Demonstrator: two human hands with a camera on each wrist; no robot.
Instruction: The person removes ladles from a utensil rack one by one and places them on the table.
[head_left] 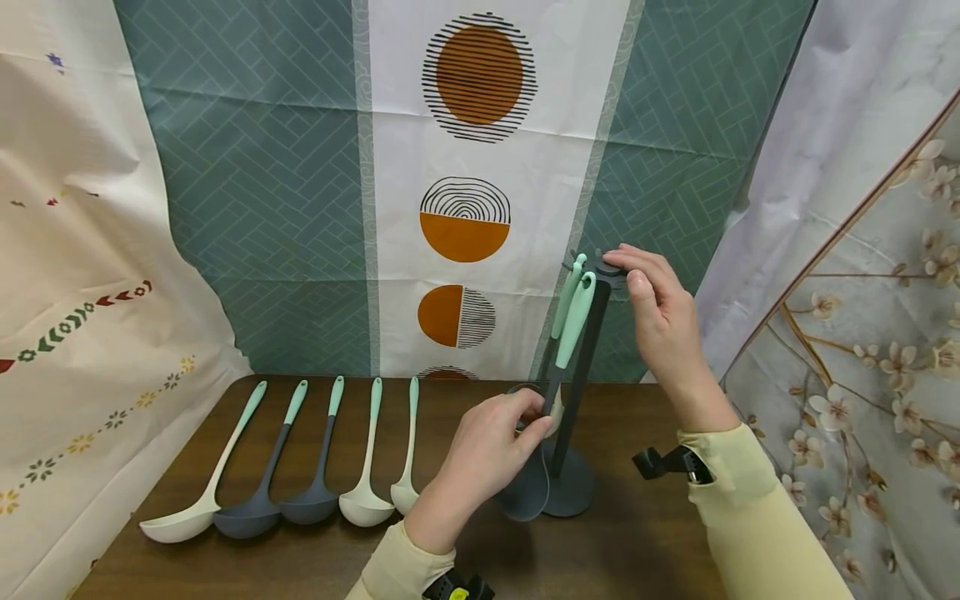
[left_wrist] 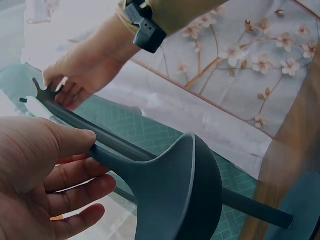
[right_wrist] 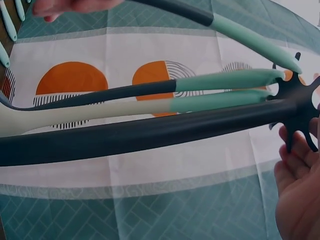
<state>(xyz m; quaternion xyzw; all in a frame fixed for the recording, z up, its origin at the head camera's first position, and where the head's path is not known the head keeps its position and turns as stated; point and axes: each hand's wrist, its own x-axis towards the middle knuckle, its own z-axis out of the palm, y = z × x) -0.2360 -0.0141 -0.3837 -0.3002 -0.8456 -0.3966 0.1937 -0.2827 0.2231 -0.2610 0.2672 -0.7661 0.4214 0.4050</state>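
My left hand [head_left: 491, 442] pinches the dark shaft of a ladle [head_left: 525, 492] between thumb and fingers. That ladle has a mint handle, and its dark bowl fills the middle of the left wrist view. Its handle end [right_wrist: 255, 42] is at a hook on top of a dark utensil stand [right_wrist: 150, 142]. Up at the hooks, my right hand [head_left: 663, 312] grips the stand's top with bent fingers. Two more mint-handled utensils hang there, one with a dark shaft [right_wrist: 125, 91] and one with a cream shaft [right_wrist: 130, 108]. Their lower ends are partly hidden in the head view.
Several ladles lie in a row on the brown table [head_left: 315, 567], left of my hands: cream ones such as the leftmost ladle [head_left: 183, 521], and dark ones such as its neighbour ladle [head_left: 251, 517]. The stand's round base [head_left: 573, 492] rests on the table. Patterned cloth [head_left: 262, 208] hangs behind.
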